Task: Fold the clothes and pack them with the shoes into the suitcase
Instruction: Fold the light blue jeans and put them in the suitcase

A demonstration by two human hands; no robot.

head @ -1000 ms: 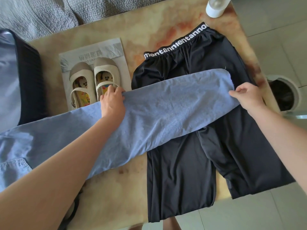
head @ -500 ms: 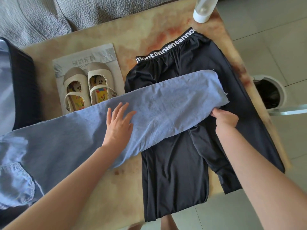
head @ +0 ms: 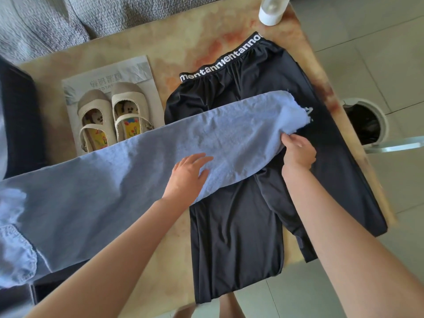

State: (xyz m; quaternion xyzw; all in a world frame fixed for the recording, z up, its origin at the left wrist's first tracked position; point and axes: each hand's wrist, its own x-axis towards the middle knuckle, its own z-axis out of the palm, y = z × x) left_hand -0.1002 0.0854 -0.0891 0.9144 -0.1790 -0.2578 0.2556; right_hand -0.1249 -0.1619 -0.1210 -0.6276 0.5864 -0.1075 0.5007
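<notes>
Light blue trousers (head: pixel 119 175) lie stretched across the table from left to right, over black trousers (head: pixel 238 237) with a lettered white waistband. My left hand (head: pixel 187 175) rests flat on the blue leg, fingers spread. My right hand (head: pixel 297 152) grips the blue leg's near edge by its hem, which is lifted and curled. A pair of beige shoes (head: pixel 112 118) sits on a magazine at the back left. The dark suitcase (head: pixel 20 125) stands at the far left, partly out of frame.
A white bottle (head: pixel 271 10) stands at the table's (head: pixel 137 42) far right corner. A round bin (head: pixel 364 125) is on the tiled floor to the right. Grey sofa fabric (head: pixel 57 21) lies behind the table.
My left hand slid from the blue leg's far edge by the shoes to its middle. My right hand moved from the hem end to the near edge and lifted the hem.
</notes>
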